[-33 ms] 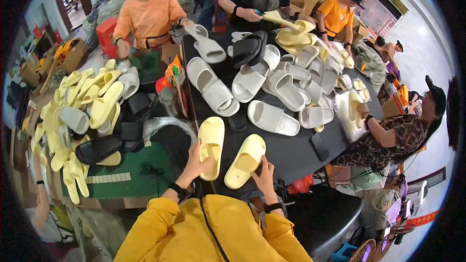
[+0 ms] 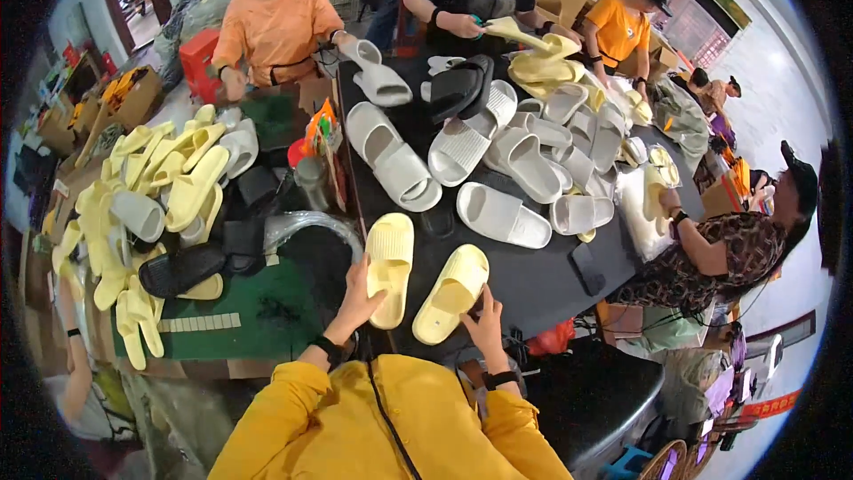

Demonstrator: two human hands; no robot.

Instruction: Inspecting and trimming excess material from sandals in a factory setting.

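Note:
Two pale yellow slide slippers lie side by side in front of me, toes pointing away. The left slipper [image 2: 392, 253] has its inner edge by my left hand [image 2: 355, 300], whose fingers are closed on its side with the thumb over the heel part. My right hand [image 2: 485, 327] pinches the right edge of the other slipper [image 2: 456, 284], which is tilted with its toe to the right. Both slippers are at the near edge of the dark table [image 2: 498, 267]. Beyond them lie a white-grey slipper [image 2: 503, 215] and a pair of light grey slippers [image 2: 391, 160].
Piles of grey and yellow slippers [image 2: 569, 138] cover the table's far side. On the left, more yellow slippers [image 2: 178, 169] lie by black ones [image 2: 182, 272] and a green mat [image 2: 284, 302]. A phone [image 2: 586, 268] lies at right. Several co-workers stand around the tables.

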